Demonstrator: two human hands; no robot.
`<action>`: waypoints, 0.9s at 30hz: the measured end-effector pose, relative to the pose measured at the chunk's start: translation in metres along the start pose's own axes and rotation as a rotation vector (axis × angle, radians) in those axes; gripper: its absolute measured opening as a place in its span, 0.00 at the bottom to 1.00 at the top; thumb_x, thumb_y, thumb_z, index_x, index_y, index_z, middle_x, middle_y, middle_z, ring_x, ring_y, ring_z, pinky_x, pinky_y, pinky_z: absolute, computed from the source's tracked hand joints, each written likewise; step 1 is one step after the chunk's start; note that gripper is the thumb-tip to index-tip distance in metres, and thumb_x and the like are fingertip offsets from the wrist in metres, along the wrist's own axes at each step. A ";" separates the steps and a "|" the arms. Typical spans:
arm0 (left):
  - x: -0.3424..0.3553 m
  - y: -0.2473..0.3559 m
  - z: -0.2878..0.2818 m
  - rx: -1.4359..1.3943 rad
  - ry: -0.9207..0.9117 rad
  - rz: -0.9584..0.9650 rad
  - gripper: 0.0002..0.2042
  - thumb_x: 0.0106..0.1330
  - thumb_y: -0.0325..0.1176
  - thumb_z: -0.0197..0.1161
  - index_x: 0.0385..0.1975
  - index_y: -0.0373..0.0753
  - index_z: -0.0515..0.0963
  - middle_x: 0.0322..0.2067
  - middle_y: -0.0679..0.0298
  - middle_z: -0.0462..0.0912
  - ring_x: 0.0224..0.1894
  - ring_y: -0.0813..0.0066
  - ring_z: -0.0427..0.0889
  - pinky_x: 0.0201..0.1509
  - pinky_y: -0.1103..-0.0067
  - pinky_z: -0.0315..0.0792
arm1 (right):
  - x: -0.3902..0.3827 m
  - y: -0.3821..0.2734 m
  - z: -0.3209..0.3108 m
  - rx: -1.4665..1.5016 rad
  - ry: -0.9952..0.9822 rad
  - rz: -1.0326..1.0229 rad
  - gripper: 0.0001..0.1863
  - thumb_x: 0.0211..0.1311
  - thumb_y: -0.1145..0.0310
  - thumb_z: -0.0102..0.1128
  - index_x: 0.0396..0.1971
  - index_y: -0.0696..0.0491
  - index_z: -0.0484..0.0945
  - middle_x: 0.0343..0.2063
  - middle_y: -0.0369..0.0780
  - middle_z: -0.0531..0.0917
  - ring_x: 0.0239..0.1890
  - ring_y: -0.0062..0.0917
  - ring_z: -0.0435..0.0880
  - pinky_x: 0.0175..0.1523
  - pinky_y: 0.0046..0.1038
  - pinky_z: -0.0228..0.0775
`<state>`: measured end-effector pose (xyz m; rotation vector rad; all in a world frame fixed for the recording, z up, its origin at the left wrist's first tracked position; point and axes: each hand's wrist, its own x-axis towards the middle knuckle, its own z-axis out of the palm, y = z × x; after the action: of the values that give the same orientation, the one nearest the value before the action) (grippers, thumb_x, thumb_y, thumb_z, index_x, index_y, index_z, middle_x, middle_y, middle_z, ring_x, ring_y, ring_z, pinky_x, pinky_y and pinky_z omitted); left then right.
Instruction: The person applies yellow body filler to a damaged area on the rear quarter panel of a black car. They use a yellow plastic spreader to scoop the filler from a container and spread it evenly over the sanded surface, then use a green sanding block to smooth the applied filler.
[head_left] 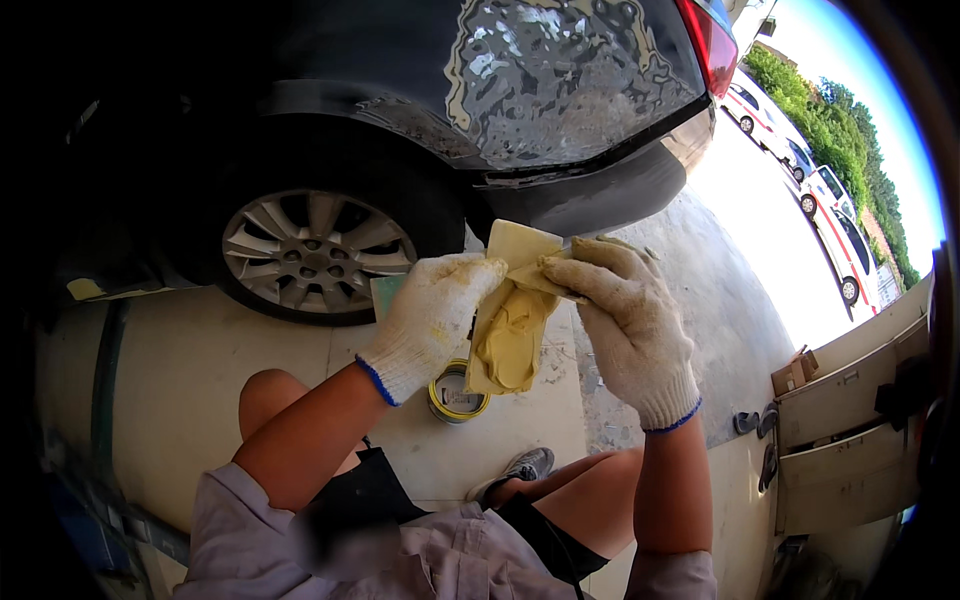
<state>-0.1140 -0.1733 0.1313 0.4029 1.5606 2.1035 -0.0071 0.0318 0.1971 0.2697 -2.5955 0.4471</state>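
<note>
My left hand (430, 320), in a white knit glove with a blue cuff, grips a narrow cream board (515, 238) carrying a thick mound of yellow putty (512, 345). My right hand (635, 330), gloved alike, pinches a thin cream spreader (540, 278) that lies across the board above the mound. A pale green flat piece (388, 295) shows partly behind my left hand. An open can with a yellow rim (458, 402) stands on the floor below the board.
A dark car's rear side (570, 100), with patched, sanded paint, fills the top above its wheel (315, 255). Cabinets (840, 465), a small cardboard box (795, 370) and footwear (760, 425) are at the right. Outside, several white vehicles (840, 240) stand by trees.
</note>
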 end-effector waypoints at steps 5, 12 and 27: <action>0.005 0.024 0.006 -0.044 -0.022 0.049 0.14 0.82 0.34 0.57 0.50 0.28 0.85 0.43 0.60 0.88 0.41 0.77 0.88 0.45 0.77 0.84 | 0.002 -0.035 -0.002 -0.096 -0.037 -0.079 0.21 0.64 0.76 0.64 0.55 0.44 0.90 0.58 0.45 0.84 0.66 0.49 0.80 0.70 0.47 0.74; 0.010 0.046 0.011 0.126 -0.024 0.167 0.16 0.80 0.37 0.59 0.45 0.29 0.86 0.37 0.64 0.86 0.37 0.81 0.84 0.41 0.78 0.81 | 0.000 -0.059 -0.009 -0.201 -0.013 -0.145 0.24 0.57 0.78 0.68 0.53 0.43 0.90 0.58 0.45 0.84 0.65 0.51 0.80 0.70 0.49 0.74; 0.002 0.114 0.014 -0.195 0.201 0.389 0.26 0.83 0.47 0.49 0.63 0.28 0.77 0.48 0.47 0.87 0.49 0.57 0.91 0.53 0.60 0.88 | 0.013 -0.048 -0.040 0.175 0.192 -0.238 0.20 0.68 0.80 0.60 0.57 0.54 0.88 0.64 0.52 0.83 0.68 0.49 0.82 0.74 0.48 0.74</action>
<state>-0.1321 -0.1870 0.2439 0.4671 1.4549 2.6406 0.0119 0.0005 0.2494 0.5598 -2.3048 0.5839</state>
